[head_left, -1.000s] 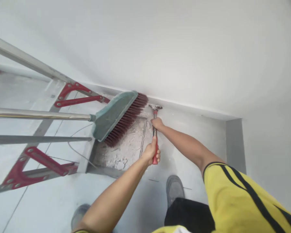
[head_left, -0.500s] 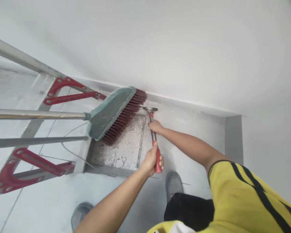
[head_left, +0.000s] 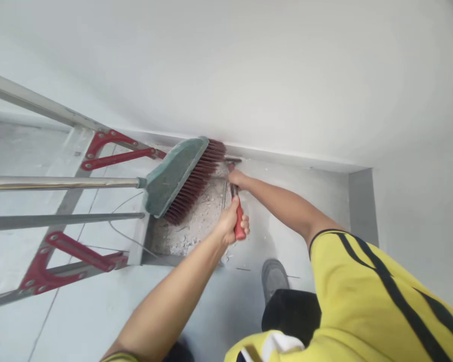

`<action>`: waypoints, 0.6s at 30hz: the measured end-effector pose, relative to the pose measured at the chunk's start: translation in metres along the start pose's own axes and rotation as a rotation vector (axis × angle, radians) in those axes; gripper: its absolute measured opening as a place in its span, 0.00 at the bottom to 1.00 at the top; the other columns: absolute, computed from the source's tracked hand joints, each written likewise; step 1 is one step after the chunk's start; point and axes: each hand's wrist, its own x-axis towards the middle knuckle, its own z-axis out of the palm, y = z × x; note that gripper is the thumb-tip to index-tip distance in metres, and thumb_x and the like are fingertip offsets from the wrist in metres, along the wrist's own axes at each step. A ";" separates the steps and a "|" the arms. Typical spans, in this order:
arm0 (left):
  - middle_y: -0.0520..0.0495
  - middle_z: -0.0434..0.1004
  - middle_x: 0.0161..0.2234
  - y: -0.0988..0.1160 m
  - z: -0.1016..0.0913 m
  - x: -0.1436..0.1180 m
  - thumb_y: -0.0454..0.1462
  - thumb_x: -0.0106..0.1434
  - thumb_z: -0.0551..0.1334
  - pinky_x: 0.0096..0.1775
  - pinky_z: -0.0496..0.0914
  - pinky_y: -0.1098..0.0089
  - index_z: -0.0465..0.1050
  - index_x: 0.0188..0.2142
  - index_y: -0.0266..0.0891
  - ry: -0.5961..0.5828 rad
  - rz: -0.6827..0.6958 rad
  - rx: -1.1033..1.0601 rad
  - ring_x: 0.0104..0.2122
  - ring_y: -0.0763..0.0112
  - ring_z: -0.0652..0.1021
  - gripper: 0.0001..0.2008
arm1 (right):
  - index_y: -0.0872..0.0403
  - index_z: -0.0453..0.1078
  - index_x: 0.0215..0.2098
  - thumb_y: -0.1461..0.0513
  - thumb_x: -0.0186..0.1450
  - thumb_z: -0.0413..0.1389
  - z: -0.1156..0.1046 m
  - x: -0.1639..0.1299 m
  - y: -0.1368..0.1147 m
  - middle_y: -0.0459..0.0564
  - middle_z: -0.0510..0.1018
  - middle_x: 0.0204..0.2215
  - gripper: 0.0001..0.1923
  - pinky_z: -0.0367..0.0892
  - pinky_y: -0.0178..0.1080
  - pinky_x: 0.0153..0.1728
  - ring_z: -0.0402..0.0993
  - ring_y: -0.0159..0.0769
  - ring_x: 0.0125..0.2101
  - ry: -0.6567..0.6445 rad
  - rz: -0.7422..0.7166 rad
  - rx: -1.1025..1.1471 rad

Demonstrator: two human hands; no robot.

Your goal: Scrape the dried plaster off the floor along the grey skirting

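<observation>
Looking down from the head cam, I've got both hands on a hammer (head_left: 237, 213) down at the foot of the wall (head_left: 249, 75). My left hand (head_left: 229, 223) is clenched around the red grip near its lower end, fingers wrapped right over it, so the red bit pokes out on either side of my fist. My right hand (head_left: 237, 177) is further up, closed on the dark shaft just below the head. The metal head sits past my right hand, tucked against the skirting where wall meets floor (head_left: 79, 311), and part of it is hidden behind my knuckles, so I can't tell exactly what it's touching.

Just to the left of the hammer there's a broken-out patch of floor full of pale rubble (head_left: 191, 229). A broom (head_left: 181, 178) with red bristles and a greenish head leans over that patch, bristles nearly brushing my right hand. Behind it stands a metal ladder (head_left: 60, 251) with red brackets. One grey shoe (head_left: 274, 276) shows below my arms.
</observation>
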 end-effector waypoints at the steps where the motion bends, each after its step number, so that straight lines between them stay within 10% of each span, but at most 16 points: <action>1: 0.58 0.58 0.15 -0.002 0.001 -0.006 0.55 0.61 0.48 0.15 0.60 0.76 0.54 0.27 0.40 -0.006 -0.006 -0.028 0.11 0.81 0.60 0.21 | 0.56 0.60 0.23 0.67 0.55 0.54 0.001 -0.004 0.001 0.43 0.60 0.12 0.06 0.59 0.30 0.17 0.61 0.29 0.15 -0.018 0.016 -0.006; 11: 0.58 0.55 0.16 0.049 0.024 -0.022 0.41 0.67 0.45 0.14 0.53 0.82 0.58 0.28 0.35 -0.064 0.151 -0.222 0.10 0.86 0.57 0.15 | 0.54 0.59 0.25 0.62 0.62 0.47 -0.006 0.018 -0.031 0.43 0.58 0.13 0.08 0.58 0.31 0.15 0.58 0.29 0.14 0.071 0.002 0.336; 18: 0.57 0.57 0.17 0.038 0.027 -0.030 0.43 0.67 0.46 0.14 0.54 0.81 0.59 0.29 0.35 0.006 0.117 -0.191 0.10 0.85 0.58 0.16 | 0.54 0.58 0.24 0.63 0.59 0.50 -0.003 0.011 -0.020 0.43 0.60 0.12 0.07 0.57 0.31 0.16 0.59 0.29 0.15 -0.028 0.004 0.318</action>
